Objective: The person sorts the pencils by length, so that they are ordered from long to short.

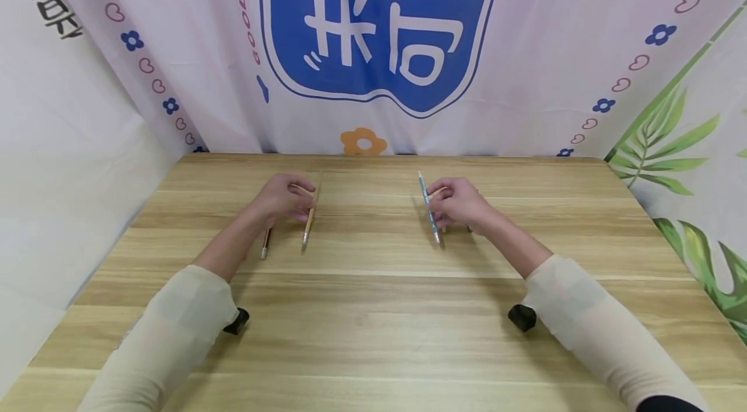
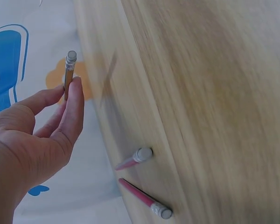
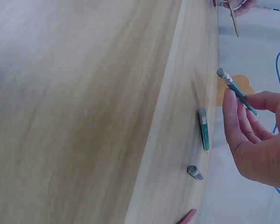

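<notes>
from the head view, the left hand (image 1: 286, 196) and the right hand (image 1: 458, 204) stand well apart over a table (image 1: 373, 327) of streaky, honey-toned wood grain. the left hand pinches a yellow wooden pencil (image 1: 309, 224), slim and straight, with a shiny end; the right hand pinches a light blue pencil (image 1: 423, 188), its barrel flecked with pale marks too small to read. both sleeves (image 1: 187, 308) are cream and softly creased. behind hangs a smooth, faintly rippled cloth (image 1: 554, 42) bearing a blue shield (image 1: 382, 10) with bold white characters, an orange flower (image 1: 350, 139) and, running up one side, pinkish-red lettering (image 1: 248, 26) that reads "good l" before the edge cuts it.

in the left wrist view, thumb and fingertips are closed on the yellow pencil just below its crimped metal band and round grey eraser. two red pencils (image 2: 140, 193) lie on the table, each with a similar band.

in the right wrist view, thumb and fingers clamp the blue pencil near its banded end. on the wood lie a green pencil (image 3: 204, 133), a foreshortened grey-tipped pencil (image 3: 196, 172) and a pink-red piece (image 3: 187, 216), partly cropped.
</notes>
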### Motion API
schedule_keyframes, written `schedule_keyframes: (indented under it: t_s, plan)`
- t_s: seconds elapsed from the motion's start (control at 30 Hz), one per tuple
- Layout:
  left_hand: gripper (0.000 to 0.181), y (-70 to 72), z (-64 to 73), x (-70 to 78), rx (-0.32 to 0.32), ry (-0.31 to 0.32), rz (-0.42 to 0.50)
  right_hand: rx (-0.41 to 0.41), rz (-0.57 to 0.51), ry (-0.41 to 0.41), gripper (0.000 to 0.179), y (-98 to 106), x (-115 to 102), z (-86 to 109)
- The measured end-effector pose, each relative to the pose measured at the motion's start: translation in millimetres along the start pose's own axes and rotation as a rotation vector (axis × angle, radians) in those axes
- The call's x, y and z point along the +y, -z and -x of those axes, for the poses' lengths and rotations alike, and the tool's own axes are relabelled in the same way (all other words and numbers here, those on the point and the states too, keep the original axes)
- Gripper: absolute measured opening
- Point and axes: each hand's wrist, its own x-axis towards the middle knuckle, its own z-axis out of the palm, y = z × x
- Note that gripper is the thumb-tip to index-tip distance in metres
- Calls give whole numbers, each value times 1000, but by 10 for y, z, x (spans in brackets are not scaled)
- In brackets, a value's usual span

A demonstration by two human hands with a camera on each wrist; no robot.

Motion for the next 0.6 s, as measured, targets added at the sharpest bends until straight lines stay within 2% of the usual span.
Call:
schedule_keyframes:
  t_s: [0.33, 0.6]
  plan:
    - [45, 87, 55, -19, 14, -15, -16, -33, -8, 18, 35, -113, -56, -16]
    - [47, 122, 72, -32, 14, -4, 20, -42, -15, 8, 34, -175, -81, -33]
